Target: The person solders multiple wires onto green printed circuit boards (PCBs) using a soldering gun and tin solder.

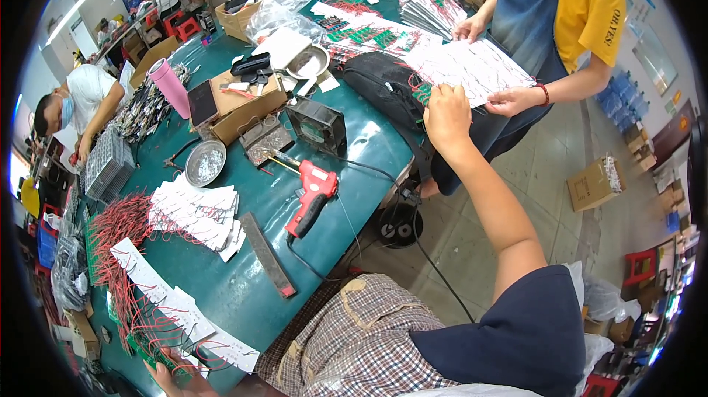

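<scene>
Fingers of the right hand (448,115) curl nearly closed, hold unclear, at the near-left edge of the white sheet (476,69), long left to right; the left hand (169,380), grip unclear, is at wired boards (151,352) near left.

My view crops the left hand (175,382), near left, and the aproned person (529,17), far right, at the shoulders.

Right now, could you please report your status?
Right hand at edge of white sheet co-worker holds; left hand at green board; red soldering gun on table.
</scene>
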The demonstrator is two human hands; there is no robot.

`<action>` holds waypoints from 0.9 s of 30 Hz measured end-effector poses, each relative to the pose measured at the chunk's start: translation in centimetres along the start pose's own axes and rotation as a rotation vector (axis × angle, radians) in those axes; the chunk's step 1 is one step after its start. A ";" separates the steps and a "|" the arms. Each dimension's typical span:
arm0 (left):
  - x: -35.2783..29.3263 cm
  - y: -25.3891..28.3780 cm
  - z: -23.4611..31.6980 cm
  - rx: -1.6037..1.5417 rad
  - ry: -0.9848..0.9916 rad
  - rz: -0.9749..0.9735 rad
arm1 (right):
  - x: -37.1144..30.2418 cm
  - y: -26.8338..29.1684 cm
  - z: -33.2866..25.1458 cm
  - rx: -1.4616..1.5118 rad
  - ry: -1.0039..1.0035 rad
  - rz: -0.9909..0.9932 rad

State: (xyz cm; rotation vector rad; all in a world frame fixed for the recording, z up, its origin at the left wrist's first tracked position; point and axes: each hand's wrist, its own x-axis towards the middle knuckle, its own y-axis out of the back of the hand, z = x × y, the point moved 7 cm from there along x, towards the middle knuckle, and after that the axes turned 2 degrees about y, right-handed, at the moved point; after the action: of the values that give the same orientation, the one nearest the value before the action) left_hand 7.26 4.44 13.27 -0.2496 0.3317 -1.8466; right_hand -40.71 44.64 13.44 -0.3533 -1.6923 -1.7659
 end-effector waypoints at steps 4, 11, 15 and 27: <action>0.0 0.3 -0.2 0.001 0.017 -0.031 | -0.4 -0.2 0.5 -0.036 -0.041 0.008; 0.3 0.5 -0.1 -0.012 0.020 -0.028 | -2.1 -1.5 0.6 -0.209 0.037 0.185; -0.1 -0.6 0.2 -0.021 0.021 -0.035 | -2.1 -2.3 1.0 -0.163 -0.020 0.067; -0.1 0.2 -0.1 -0.008 0.012 -0.004 | -8.4 4.8 -4.4 0.153 0.153 0.227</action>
State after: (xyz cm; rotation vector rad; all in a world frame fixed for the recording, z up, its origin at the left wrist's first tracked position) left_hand 7.48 4.51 13.11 -0.2454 0.3475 -1.8514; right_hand -30.36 42.89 11.50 -0.3199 -1.5985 -1.4530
